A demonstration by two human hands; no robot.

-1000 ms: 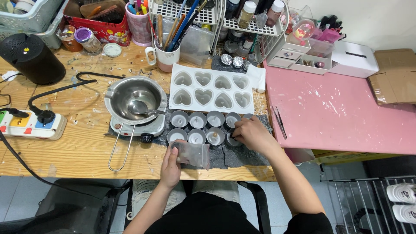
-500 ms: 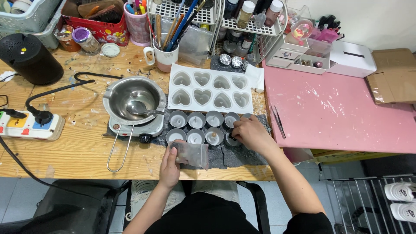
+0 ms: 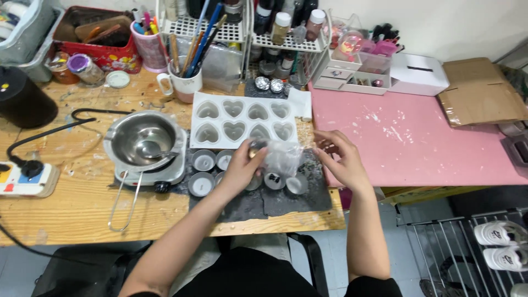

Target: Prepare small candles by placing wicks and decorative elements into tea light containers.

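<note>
Small clear bag: held up over the dark slate mat, above the right end of the tin rows; a second ago it was kept low at the front edge of the mat, so it has been lifted and carried rightward and away from the body.

Left hand: closed on the bag's left side, thumb and fingers pinching the plastic; earlier the same hand was gripping the bag near the table's front edge.

Right hand: raised just right of the bag, fingers loosely curled and partly spread, nothing seen held; whether the fingertips touch the bag's edge cannot be told. Earlier this hand was pressed down at the rightmost tins; it is now lifted clear of them.

Round metal tins: set in 2 rows on the mat, several now hidden under the left hand and bag; 2 at the right, below the bag, are still seen.

Meaning of the change: attention is judged to have moved from the tins to the bag, now brought between both hands.

Heart-shaped white mould: 8 cavities, lying just behind the tins, untouched.

Steel pot: sitting on a small hot plate left of the mat, a spoon inside.

View: the head camera is shifted, so the pink table takes up more of the frame.
</note>
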